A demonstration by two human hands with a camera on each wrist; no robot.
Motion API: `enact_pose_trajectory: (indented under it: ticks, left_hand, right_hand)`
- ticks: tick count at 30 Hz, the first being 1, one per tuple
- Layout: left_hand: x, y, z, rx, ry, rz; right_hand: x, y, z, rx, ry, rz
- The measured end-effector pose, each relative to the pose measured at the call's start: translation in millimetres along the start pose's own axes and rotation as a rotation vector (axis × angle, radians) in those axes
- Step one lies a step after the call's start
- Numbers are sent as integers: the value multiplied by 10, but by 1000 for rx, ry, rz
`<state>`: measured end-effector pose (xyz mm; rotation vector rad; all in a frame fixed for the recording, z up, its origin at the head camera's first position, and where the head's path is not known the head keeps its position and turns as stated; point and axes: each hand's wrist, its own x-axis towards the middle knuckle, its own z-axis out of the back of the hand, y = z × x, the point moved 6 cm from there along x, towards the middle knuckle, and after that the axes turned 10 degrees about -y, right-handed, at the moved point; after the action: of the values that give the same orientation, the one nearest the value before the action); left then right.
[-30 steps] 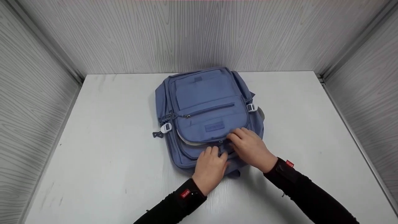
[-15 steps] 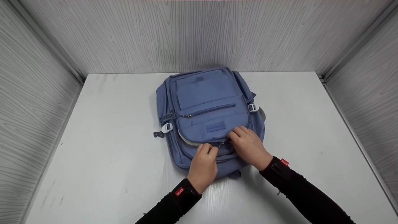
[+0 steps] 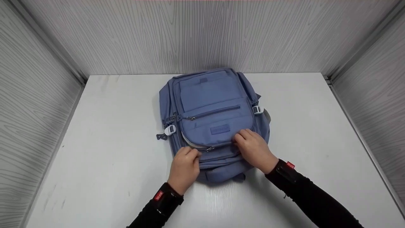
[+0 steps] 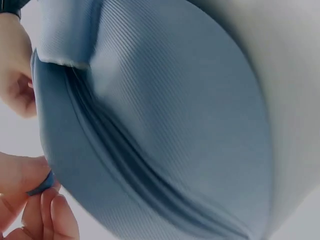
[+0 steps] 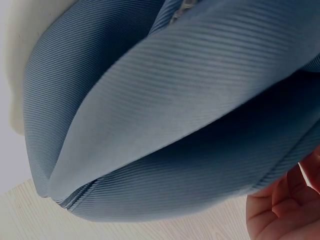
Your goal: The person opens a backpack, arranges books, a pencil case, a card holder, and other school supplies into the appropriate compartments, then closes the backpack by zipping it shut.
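A blue backpack [image 3: 207, 91] lies on its back on the white table, front pockets facing up. My left hand [image 3: 183, 169] pinches the fabric pull tab [image 4: 42, 185] of a zipper; its metal slider [image 3: 210, 148] shows just right of the fingers at the pocket's lower edge. To the left of the slider a pale strip of lining shows along the pocket's curved rim. With bent fingers my right hand [image 3: 255, 151] grips the lower right edge of the same pocket; its fingertips are hidden in the head view. Blue fabric folds fill most of both wrist views.
White buckles [image 3: 170, 129] sit on both sides of the backpack, with a dark triangular tag [image 3: 161, 136] beside the left one. A second zipper [image 3: 215, 112] crosses the front. Grey wood-grain panels [image 3: 202, 38] wall the table at the back and sides.
My left hand has moved left and slightly down, drawing the zipper slider left along the pocket edge. The right hand stays almost in place at the lower right edge.
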<state>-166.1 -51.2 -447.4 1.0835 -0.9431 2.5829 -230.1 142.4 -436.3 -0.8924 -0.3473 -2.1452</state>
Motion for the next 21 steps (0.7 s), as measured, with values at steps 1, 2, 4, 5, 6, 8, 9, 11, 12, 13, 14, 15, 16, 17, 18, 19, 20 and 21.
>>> enact_pose_trajectory:
  ticks: [1,2,4,5,6,8,9,11,12,13,14,15,16,17,18,19,20,21]
  left_hand:
    - [4,35,25,4,-4,5]
    - [8,71,52,8,-7,10]
    - [19,151,103,22,-12,27]
    - [28,190,127,29,-12,40]
    - [38,229,147,34,-8,53]
    - [61,293,179,36,7,84]
    - [74,320,189,36,14,97]
    - [99,366,198,35,30,116]
    - [112,388,198,33,37,123]
    - [126,409,199,33,41,129]
    - [139,432,197,35,45,134]
    - [153,458,197,39,49,144]
    - [165,487,196,43,52,157]
    - [180,514,198,45,55,173]
    - [192,541,198,44,61,188]
    - [203,568,197,43,69,202]
    - [216,597,194,38,81,219]
    - [228,627,190,30,94,235]
  right_hand:
    - [-1,0,2,-3,-2,2]
    - [-2,0,4,-6,-2,2]
    - [-5,0,6,-13,-2,3]
    - [-6,-1,5,-14,-1,2]
    - [-8,-1,5,-13,-1,0]
    - [-10,-3,8,-11,2,-4]
    - [-10,-4,8,-10,3,-6]
    - [-9,-6,6,-5,7,-12]
    - [-8,-6,6,-4,9,-16]
    - [-8,-7,5,-2,11,-20]
    - [-7,-7,4,-1,13,-24]
    - [-7,-7,4,1,16,-28]
    - [-9,-7,4,2,18,-32]
    - [-11,-7,4,3,22,-35]
    - [-15,-8,2,5,24,-38]
    - [-19,-9,0,6,26,-40]
    - [-21,-9,-1,8,29,-42]
    - [-23,-11,0,10,32,-44]
